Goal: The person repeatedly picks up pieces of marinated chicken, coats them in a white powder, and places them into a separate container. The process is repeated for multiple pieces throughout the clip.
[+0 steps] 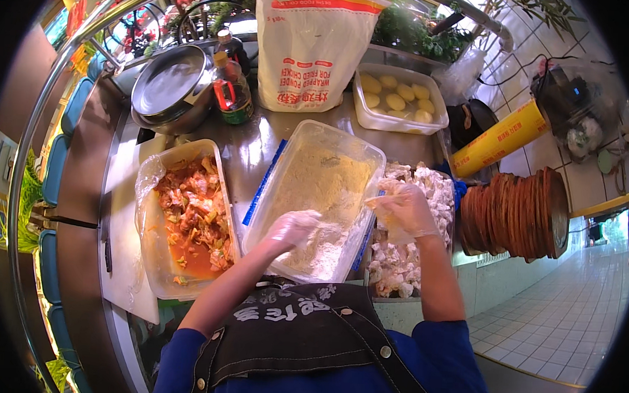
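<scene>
A clear plastic glove covers my left hand (294, 228), which is over the pale powder (315, 191) in a translucent plastic tub (308, 129). Whether its fingers hold anything is not plain. My right hand (403, 207), gloved too, is above a tray of white-coated meat pieces (399, 267), near the tub's right wall. I cannot make out anything in its fingers. Left of the powder, a second plastic tub (228, 192) holds raw meat pieces (196, 211) in reddish marinade, with clear film bunched along its left side.
At the back stand metal bowls (168, 79), a sauce bottle (232, 93), a large bag of fried-chicken powder (311, 47) and a tub of peeled potatoes (397, 97). A yellow roll (501, 139) and stacked round brown boards (513, 215) are at right. A white cutting board (124, 272) lies left.
</scene>
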Demonstrator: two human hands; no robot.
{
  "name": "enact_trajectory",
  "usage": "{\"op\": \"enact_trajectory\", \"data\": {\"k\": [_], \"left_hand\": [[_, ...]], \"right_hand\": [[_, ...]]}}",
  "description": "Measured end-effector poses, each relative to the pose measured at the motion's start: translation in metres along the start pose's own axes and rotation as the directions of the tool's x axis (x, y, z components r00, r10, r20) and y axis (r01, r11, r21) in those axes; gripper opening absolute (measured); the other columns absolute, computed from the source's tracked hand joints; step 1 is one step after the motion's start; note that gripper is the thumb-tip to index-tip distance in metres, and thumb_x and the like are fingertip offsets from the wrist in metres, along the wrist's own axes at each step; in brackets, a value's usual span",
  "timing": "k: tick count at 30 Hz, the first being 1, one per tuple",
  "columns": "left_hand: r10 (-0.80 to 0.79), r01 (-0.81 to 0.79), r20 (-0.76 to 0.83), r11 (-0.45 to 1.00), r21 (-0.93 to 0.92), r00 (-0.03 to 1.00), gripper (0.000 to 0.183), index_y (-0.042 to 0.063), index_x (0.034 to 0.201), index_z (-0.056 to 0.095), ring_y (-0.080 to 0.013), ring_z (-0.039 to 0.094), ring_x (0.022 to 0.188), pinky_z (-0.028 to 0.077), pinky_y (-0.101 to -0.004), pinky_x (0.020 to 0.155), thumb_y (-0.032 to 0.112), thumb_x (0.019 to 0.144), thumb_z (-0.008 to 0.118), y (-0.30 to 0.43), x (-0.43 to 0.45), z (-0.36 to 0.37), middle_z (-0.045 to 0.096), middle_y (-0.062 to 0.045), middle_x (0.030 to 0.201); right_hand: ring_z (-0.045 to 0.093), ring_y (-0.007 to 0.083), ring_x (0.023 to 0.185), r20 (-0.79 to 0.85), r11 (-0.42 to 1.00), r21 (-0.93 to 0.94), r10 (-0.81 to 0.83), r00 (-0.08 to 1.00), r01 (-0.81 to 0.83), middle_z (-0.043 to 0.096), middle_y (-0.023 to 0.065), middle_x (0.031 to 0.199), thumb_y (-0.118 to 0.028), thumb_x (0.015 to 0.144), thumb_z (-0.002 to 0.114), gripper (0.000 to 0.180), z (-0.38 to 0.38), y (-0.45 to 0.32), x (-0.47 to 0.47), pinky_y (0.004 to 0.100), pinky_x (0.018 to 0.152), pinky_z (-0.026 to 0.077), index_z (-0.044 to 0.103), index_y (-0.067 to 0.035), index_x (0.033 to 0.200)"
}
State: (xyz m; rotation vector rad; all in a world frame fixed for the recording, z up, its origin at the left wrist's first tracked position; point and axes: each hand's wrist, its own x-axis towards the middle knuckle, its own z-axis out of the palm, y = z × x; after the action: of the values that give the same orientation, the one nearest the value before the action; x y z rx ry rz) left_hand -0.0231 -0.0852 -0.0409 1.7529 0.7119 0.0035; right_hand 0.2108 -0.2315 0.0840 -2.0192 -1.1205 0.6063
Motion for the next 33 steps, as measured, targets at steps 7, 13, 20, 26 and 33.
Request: {"op": "enact_trajectory", "data": {"k": [7,13,20,26,33], "left_hand": [[0.21,-0.331,0.267,0.393,0.858,0.941,0.053,0.019,0.137,0.052,-0.0354,0.061,0.111,0.051,-0.0436,0.09,0.024,0.085,0.054,0.05,0.042,0.027,0.054,-0.017,0.136],[-0.133,-0.173,0.297,0.568,0.805,0.946,0.037,0.016,0.122,0.063,-0.0314,0.06,0.114,0.052,-0.0478,0.086,0.015,0.088,0.05,0.027,0.07,0.032,0.063,-0.019,0.121],[0.371,-0.417,0.199,0.725,0.549,0.907,0.032,0.004,0.109,0.064,-0.0311,0.065,0.099,0.052,-0.0372,0.086,0.03,0.097,0.05,-0.035,0.056,-0.016,0.067,-0.016,0.109],[-0.189,0.343,0.327,0.785,-0.516,0.926,0.057,0.005,0.119,0.058,-0.0249,0.066,0.09,0.056,-0.042,0.081,0.054,0.1,0.038,0.023,0.017,-0.06,0.065,-0.01,0.105],[-0.157,0.322,0.285,0.584,-0.745,0.945,0.058,0.02,0.151,0.029,-0.0289,0.048,0.128,0.052,-0.0518,0.09,0.052,0.103,0.028,0.039,-0.012,-0.071,0.042,-0.01,0.146]], "right_hand": [[0.063,0.0107,0.074,-0.013,0.803,0.585,0.154,0.988,-0.117,0.07,0.0067,0.09,-0.014,0.087,0.067,0.027,0.032,0.014,0.0,0.0254,0.065,0.052,0.067,0.003,0.109],[0.067,0.0167,0.081,0.057,0.297,0.948,0.205,0.977,-0.117,0.068,0.0103,0.1,-0.013,0.092,0.059,0.037,0.04,0.041,-0.027,0.0277,0.066,0.056,0.057,0.005,0.124],[0.068,0.0239,0.087,0.072,-0.022,0.997,0.188,0.98,-0.069,0.064,0.018,0.111,-0.027,0.095,0.055,0.054,0.075,0.056,-0.035,0.0328,0.067,0.06,0.044,0.003,0.138],[0.067,0.0236,0.07,0.234,-0.237,0.941,-0.067,0.97,-0.243,0.059,0.0293,0.116,-0.034,0.1,0.048,0.061,0.074,0.035,-0.016,0.0345,0.056,0.059,0.027,-0.003,0.148],[0.065,0.0238,0.089,0.318,0.02,0.946,0.113,0.941,-0.322,0.053,0.0237,0.125,-0.021,0.093,0.06,0.062,0.082,0.017,0.0,0.0343,0.069,0.059,0.033,-0.014,0.148]]}}
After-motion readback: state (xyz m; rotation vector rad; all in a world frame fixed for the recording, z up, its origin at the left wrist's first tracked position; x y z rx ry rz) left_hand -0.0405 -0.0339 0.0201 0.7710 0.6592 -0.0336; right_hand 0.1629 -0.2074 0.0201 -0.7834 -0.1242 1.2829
